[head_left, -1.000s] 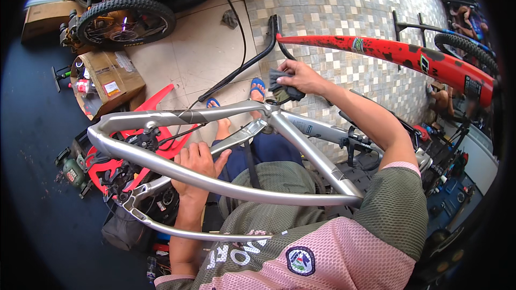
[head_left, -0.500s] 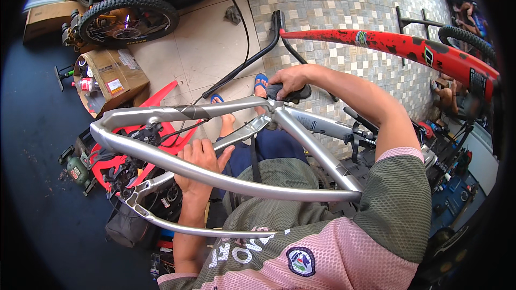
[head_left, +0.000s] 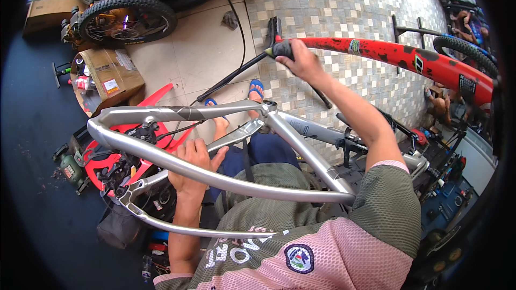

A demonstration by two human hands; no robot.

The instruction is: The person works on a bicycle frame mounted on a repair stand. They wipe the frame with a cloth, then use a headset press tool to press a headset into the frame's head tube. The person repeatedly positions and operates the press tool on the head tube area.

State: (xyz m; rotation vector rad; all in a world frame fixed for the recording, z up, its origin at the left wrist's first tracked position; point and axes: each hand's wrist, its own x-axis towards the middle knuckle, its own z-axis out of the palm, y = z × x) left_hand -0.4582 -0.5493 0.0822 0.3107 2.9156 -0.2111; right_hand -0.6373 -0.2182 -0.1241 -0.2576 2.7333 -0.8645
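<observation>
A silver bicycle frame [head_left: 231,180] lies across my lap, tilted, its bare tubes spread in front of me. Beneath its upper tube my left hand [head_left: 192,158] is closed around a lower tube, the thumb apart to the right. My right arm is stretched far forward. In my right hand [head_left: 306,63] is a dark grey-black thing that looks like a bunched cloth [head_left: 282,49], held beside the narrow end of a red, paint-chipped bicycle frame [head_left: 376,49] and the top of a black stand [head_left: 274,27]. Whether the cloth touches either is unclear.
Red frame parts with cables [head_left: 156,102] lie left of the silver frame. An open cardboard box [head_left: 121,78], a wheel [head_left: 126,19] and a green canister [head_left: 70,169] stand further left. A blue tool tray [head_left: 443,204] is at right. Other people sit at far right.
My right hand has moved forward with the dark cloth-like thing, from the silver frame's far end to the black stand by the red frame. My left hand stays on the silver frame.
</observation>
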